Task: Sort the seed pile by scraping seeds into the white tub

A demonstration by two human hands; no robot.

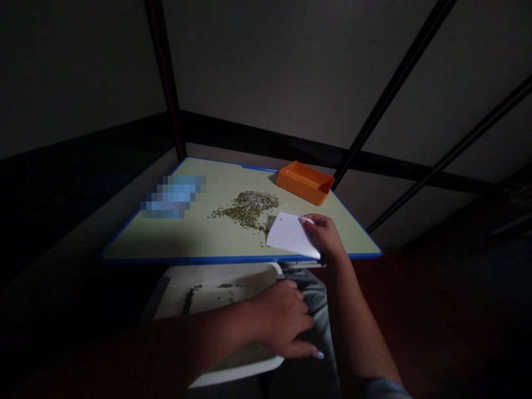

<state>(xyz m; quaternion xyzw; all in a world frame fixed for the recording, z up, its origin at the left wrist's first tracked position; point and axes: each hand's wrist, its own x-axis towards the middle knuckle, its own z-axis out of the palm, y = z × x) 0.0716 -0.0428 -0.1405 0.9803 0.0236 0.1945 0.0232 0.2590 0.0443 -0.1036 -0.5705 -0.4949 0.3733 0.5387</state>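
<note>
My right hand (pixel 326 235) pinches a thin white flat sheet (pixel 291 235), thumb on top, at the table's near edge. A small dark spot shows near the sheet's upper left corner. Just left of it, small green bean-like grains (pixel 236 216) lie scattered, with a heap of paler grains (pixel 255 200) among them. My left hand (pixel 286 318) is curled over the right rim of a white plastic tub (pixel 270 270) below the table edge, thumb stretched out to the right. Several green grains lie inside the tub. The undersides of the left fingers are hidden.
An orange open box (pixel 305 183) stands at the table's back right. A blurred-out blue item (pixel 172 197) lies at the left. The pale table (pixel 199 238) has a blue edge and stands near a panelled wall (pixel 257 66). My grey-clad leg (pixel 318 302) is beside the tub.
</note>
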